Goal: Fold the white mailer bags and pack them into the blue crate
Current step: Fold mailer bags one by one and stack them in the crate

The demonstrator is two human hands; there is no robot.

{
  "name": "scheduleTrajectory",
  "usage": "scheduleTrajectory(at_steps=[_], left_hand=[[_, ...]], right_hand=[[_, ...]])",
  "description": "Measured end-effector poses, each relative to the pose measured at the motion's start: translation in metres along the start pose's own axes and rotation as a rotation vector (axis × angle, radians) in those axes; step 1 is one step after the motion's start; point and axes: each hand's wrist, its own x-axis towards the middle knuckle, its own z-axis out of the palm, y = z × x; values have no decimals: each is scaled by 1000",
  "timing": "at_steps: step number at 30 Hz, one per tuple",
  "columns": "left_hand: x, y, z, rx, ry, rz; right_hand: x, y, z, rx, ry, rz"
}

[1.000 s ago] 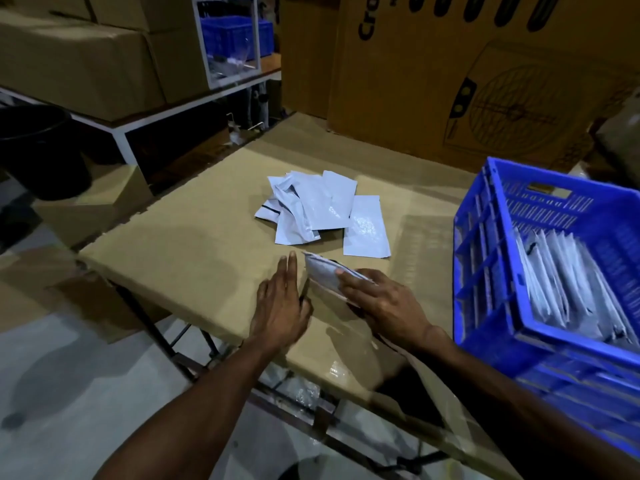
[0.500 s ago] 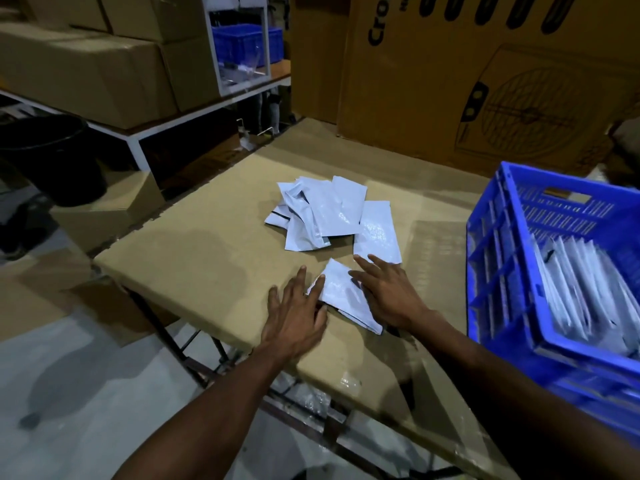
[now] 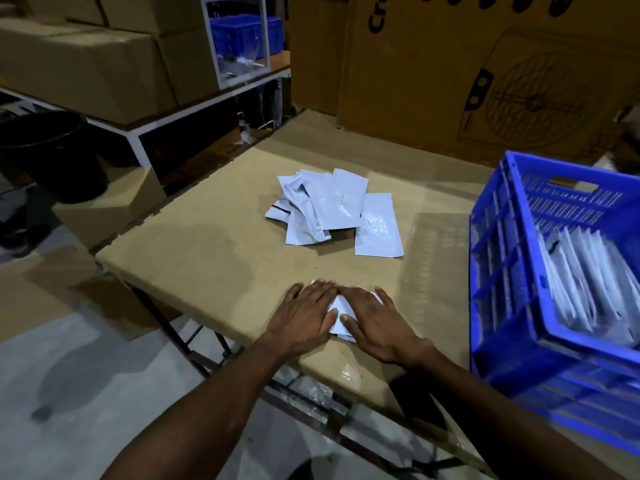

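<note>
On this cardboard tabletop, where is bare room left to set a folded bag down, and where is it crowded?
Bare cardboard lies left of the loose mailer bags, out to the tabletop's left edge, and in the strip between that pile and both hands. A narrower strip runs between the pile and the blue crate. It is crowded where the left hand and right hand press the folded bag.

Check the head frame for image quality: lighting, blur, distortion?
Head view: dim, cool light. Soft shadow on the table left of the hands, left hand and right hand. Faint sheen on the loose mailer bags. Blue crate and its packed bags look smeared at the right edge. Wide-angle bowing shows on the big carton.
</note>
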Motion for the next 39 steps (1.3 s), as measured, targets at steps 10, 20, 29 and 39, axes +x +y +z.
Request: scheduleTrajectory(at_steps=[10,20,29,39], left_hand=[[-1,0,-4,10,-95,-39],[-3,2,-13,27,-187,-32],[-1,5,-13,26,-170,-27],[6,29,-2,-4,35,22]], right_hand=[[-12,4,4,-136,-35,123],[-20,5,-4,-116,-157,226],[-1,5,-17,73,-187,305],[-6,6,8,-99,-5,302]])
